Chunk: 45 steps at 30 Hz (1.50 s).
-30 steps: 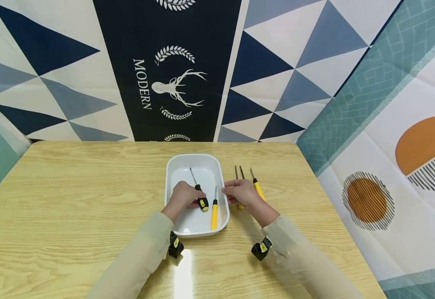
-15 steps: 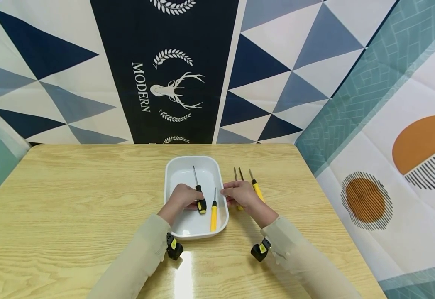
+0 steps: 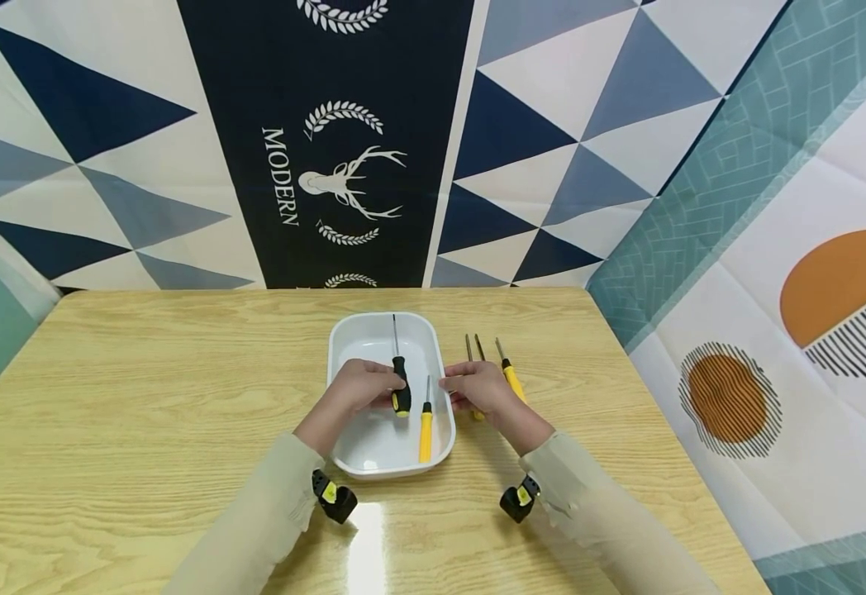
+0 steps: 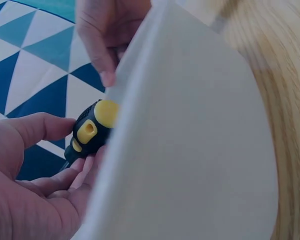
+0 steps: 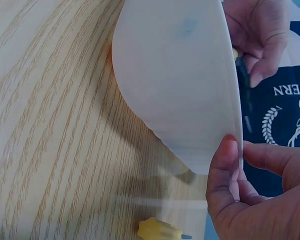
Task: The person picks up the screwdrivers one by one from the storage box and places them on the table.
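My left hand (image 3: 359, 385) pinches a black screwdriver with yellow accents (image 3: 401, 388) between thumb and fingers, over the inside of a white tray (image 3: 354, 463). Its shaft points toward the far rim. In the left wrist view the yellow-capped handle end (image 4: 106, 114) shows at the thumb tip. My right hand (image 3: 480, 385) grips the tray's right rim, thumb on one side and fingers on the other, as the right wrist view shows. A yellow-handled screwdriver (image 3: 426, 434) lies in the tray along its right side.
Right of the tray several screwdrivers lie on the wooden table (image 3: 180, 397). One yellow screwdriver (image 3: 511, 376) is plain to see; the others are partly covered by my right hand. A patterned cloth wall (image 3: 359, 83) stands behind the table's far edge.
My left hand has shifted the black screwdriver slightly up and away, and its shaft has turned from leaning left to nearly straight ahead. My right hand stays on the rim.
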Each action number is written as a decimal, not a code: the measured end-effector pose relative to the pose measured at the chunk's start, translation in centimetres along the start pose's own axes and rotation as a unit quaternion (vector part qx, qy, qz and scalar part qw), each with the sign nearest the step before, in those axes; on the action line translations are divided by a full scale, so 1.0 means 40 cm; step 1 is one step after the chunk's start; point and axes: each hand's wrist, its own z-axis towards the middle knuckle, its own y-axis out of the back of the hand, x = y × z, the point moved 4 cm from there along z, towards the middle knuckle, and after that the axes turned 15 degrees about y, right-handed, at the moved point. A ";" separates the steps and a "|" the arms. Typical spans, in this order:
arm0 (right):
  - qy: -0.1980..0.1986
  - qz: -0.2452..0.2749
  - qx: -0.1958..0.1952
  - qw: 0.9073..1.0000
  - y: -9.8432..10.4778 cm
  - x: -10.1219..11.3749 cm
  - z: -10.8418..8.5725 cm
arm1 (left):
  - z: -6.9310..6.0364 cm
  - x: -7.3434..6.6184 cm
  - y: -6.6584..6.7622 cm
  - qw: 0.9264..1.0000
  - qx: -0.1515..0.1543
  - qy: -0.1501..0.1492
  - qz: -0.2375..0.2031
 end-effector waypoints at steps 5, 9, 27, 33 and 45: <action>-0.002 0.000 0.000 1.000 0.000 -0.004 0.001 | -0.008 -0.002 0.013 1.000 0.007 -0.013 -0.009; 0.002 0.000 0.002 1.000 0.000 -0.003 -0.001 | -0.019 -0.003 0.025 1.000 0.005 -0.024 -0.013; 0.007 0.003 0.008 1.000 -0.001 -0.004 -0.001 | -0.052 0.018 0.052 0.993 0.062 -0.062 -0.081; 0.010 0.000 0.009 1.000 -0.001 -0.002 -0.003 | -0.062 0.025 0.060 0.991 0.071 -0.066 -0.087; 0.007 -0.001 0.004 1.000 0.001 -0.003 -0.006 | -0.072 0.035 0.062 0.986 0.103 -0.082 -0.099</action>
